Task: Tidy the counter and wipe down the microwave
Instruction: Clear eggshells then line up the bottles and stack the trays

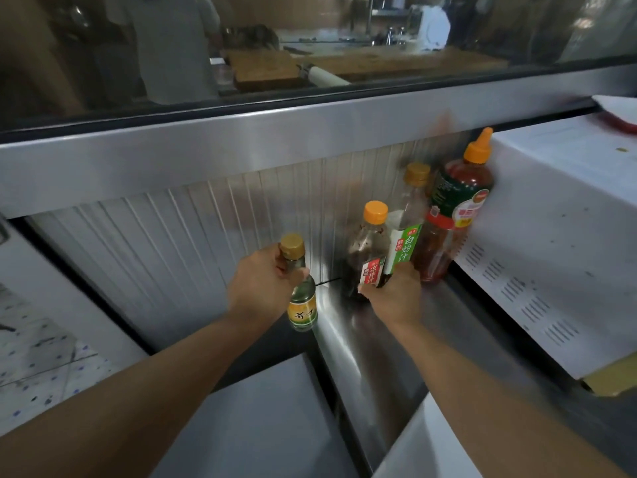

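Note:
My left hand (pixel 262 288) grips a small green glass bottle (pixel 302 301) with a gold cap by its neck, held just above the steel counter (pixel 348 326). My right hand (pixel 396 294) is wrapped around the base of a tall clear bottle with a green-and-white label (pixel 406 236), close against a dark sauce bottle with an orange cap (pixel 367 253). A red chili sauce bottle (pixel 455 215) with an orange nozzle stands behind them, against the white microwave (pixel 558 236) on the right.
A ribbed metal back panel (pixel 206 243) and a steel ledge (pixel 241 146) rise behind the bottles, with a glass window above. Through the glass stand wooden boards and a person in white. A yellow item (pixel 613 377) lies under the microwave's front corner.

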